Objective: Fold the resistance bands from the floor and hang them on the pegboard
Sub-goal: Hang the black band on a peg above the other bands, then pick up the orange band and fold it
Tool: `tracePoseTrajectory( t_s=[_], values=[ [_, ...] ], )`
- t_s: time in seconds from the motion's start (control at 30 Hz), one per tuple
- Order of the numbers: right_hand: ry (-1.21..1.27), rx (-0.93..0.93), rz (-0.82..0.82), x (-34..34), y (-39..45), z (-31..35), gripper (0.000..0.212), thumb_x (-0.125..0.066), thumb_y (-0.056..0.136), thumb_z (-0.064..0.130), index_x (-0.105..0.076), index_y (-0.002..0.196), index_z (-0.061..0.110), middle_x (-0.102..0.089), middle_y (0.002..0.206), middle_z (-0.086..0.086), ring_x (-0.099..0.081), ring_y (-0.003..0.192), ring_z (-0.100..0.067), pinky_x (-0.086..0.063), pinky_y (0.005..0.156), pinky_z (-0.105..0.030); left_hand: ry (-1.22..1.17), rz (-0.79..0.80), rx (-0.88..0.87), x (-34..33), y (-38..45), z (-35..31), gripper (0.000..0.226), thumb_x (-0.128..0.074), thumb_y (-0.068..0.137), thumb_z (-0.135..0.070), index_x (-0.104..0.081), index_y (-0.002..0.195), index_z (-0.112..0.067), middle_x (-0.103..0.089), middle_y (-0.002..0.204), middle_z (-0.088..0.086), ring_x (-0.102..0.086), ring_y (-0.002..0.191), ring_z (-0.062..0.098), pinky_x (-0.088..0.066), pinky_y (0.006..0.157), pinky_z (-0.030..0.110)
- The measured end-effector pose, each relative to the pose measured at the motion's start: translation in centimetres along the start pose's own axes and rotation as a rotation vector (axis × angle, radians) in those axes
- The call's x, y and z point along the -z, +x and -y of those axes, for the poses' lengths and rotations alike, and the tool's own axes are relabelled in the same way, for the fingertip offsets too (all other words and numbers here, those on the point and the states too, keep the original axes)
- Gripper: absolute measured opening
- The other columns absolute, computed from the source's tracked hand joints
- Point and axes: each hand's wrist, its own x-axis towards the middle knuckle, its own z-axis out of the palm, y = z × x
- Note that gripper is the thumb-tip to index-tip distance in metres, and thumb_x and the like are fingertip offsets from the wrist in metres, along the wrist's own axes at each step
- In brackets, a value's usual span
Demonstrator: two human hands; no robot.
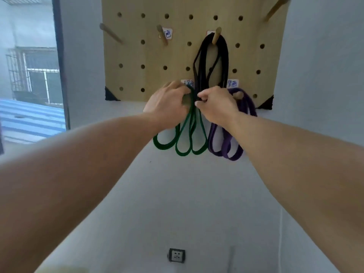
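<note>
Low on the grey wall sits a wall socket (176, 255), nearest the camera, with both bare forearms reaching up and away above it. The left hand (167, 104) meets the green band (182, 138) at its gathered top, fingers curled round the strands there, so its grip is grasping the green band. The right hand (215, 104) pinches the same bunch from the other side, thumb and fingers closed on it. Below the hands the green band hangs in three loops against the wall. Just beside it on the right, the purple band (228, 146) hangs folded from a lower wooden peg (238, 94), partly hidden by the right wrist. Behind and above, the black band (224, 56) hangs from a peg on the pegboard (137, 56), which carries small handwritten labels too blurred to read. A window (29, 75) lies at far left.
</note>
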Motion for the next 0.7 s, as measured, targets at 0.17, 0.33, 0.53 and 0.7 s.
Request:
tracePoseTrajectory(
  t_s=[0.17,0.33,0.53,0.7],
  values=[
    [-0.015,0.052,0.222,-6.9,-8.6,1.5,0.048,-0.063,0.098,0.037,-0.059,0.144,0.026,-0.060,0.146,0.000,-0.056,0.133,-0.024,-0.049,0.107,-0.040,-0.060,0.178,0.268,-2.2,-11.4,3.3,0.052,-0.064,0.097,-0.033,-0.051,0.145,-0.019,-0.051,0.148,0.003,-0.046,0.137,0.025,-0.040,0.111,0.041],
    [0.004,0.089,0.687,-17.7,-21.0,3.3,0.062,-0.072,0.092,0.042,-0.051,0.149,0.029,-0.059,0.147,0.002,-0.059,0.130,-0.023,-0.045,0.112,-0.039,-0.100,0.488,0.652,-7.8,-29.1,6.0,0.063,-0.067,0.094,-0.041,-0.046,0.149,-0.019,-0.047,0.154,0.006,-0.044,0.141,0.027,-0.038,0.113,0.039],
    [0.075,0.071,1.001,-29.9,-32.5,3.5,0.069,-0.076,0.089,0.044,-0.048,0.151,0.032,-0.059,0.148,0.003,-0.059,0.131,-0.021,-0.046,0.112,-0.038,-0.170,0.727,0.870,-13.9,-45.0,7.6,0.066,-0.066,0.094,-0.044,-0.044,0.150,-0.017,-0.047,0.153,0.008,-0.045,0.141,0.027,-0.037,0.113,0.036],
    [0.153,-0.014,1.119,-38.3,-38.4,2.2,0.060,-0.080,0.085,0.032,-0.061,0.141,0.026,-0.067,0.139,-0.002,-0.061,0.130,-0.024,-0.048,0.109,-0.036,-0.176,0.866,0.939,-18.0,-53.8,9.3,0.061,-0.065,0.091,-0.041,-0.048,0.147,-0.022,-0.054,0.145,0.007,-0.052,0.132,0.029,-0.044,0.106,0.037]
  ],
)
